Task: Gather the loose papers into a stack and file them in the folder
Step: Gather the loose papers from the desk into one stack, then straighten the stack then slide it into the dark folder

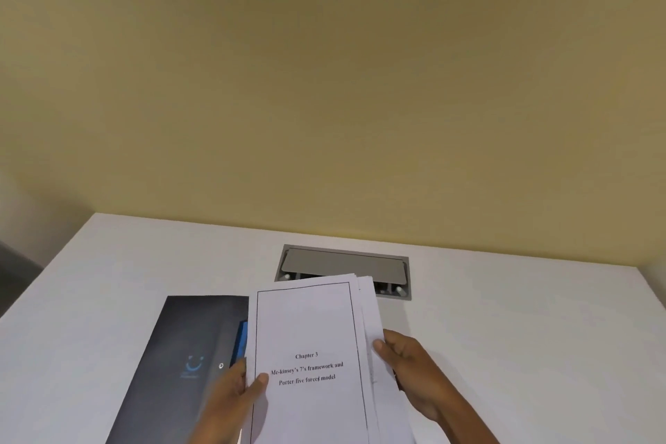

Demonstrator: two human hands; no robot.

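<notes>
A stack of white papers (310, 328) is held above the white table, its top sheet printed "Chapter 3" inside a thin black border. My left hand (230, 404) grips the stack's left edge with the thumb on the top sheet. My right hand (414, 375) grips the right edge, where a few sheets stick out unevenly. To the left lies a dark grey folder (180, 353) with a light blue logo, flat on the table. A blue strip (240, 339) shows at the folder's right side, partly hidden by the papers.
A grey cable hatch (342, 263) is set into the white table (522, 317) just behind the papers. A yellow wall rises behind the table. The table's left edge runs diagonally at the far left.
</notes>
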